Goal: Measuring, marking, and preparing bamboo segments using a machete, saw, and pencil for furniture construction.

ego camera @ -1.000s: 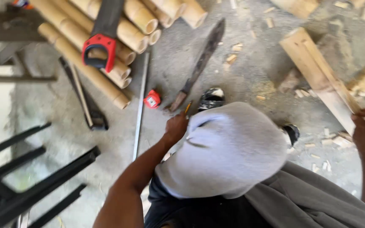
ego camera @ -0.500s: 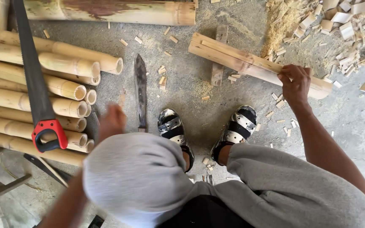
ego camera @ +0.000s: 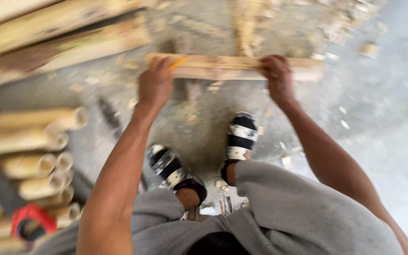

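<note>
My left hand [ego camera: 155,85] closed around a yellow pencil [ego camera: 179,63] while resting on a split bamboo slat [ego camera: 223,67]; my right hand [ego camera: 276,75] clamped the slat farther along. The slat lay across the upper centre of the frame, above my striped sandals [ego camera: 242,137]. Bamboo poles [ego camera: 29,141] were stacked at left, and shavings [ego camera: 350,23] littered the concrete floor [ego camera: 383,123] at upper right.

Both hands, left hand [ego camera: 155,85] with a pencil [ego camera: 179,63] and right hand [ego camera: 276,75], grasp the bamboo slat [ego camera: 223,67].

Soft, even daylight with faint shadows; strong motion blur smears the whole frame.
</note>
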